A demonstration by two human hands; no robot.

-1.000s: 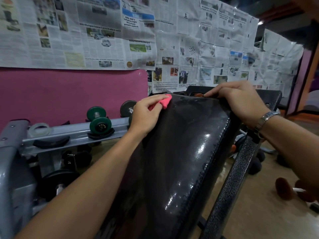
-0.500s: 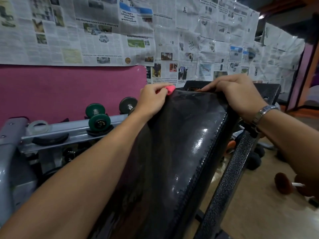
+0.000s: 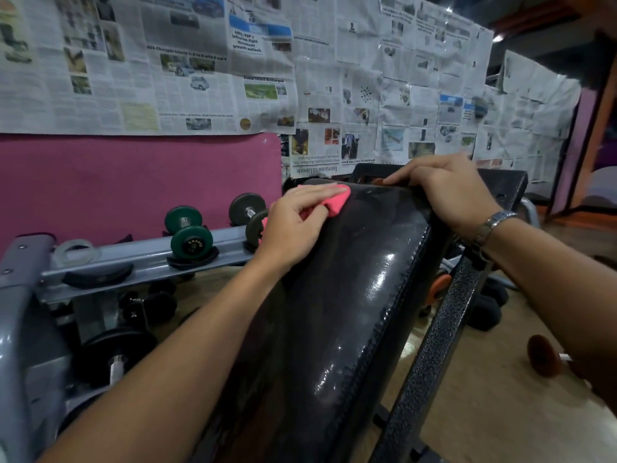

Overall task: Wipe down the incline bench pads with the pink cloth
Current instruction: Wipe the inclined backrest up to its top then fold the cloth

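The shiny black incline bench pad slopes up and away from me through the middle of the view. My left hand grips the bunched pink cloth and presses it against the pad's upper left edge. My right hand, with a metal watch on the wrist, curls over the pad's top right corner and holds it. Most of the cloth is hidden under my left fingers.
A grey dumbbell rack with green dumbbells and grey ones stands to the left against a pink wall papered with newspaper. The bench's black steel frame runs down the right. More dumbbells lie on the wooden floor at right.
My left hand slid the cloth up the pad's left edge to the top, then spread it a little onto the face. My right hand kept its hold on the top corner.
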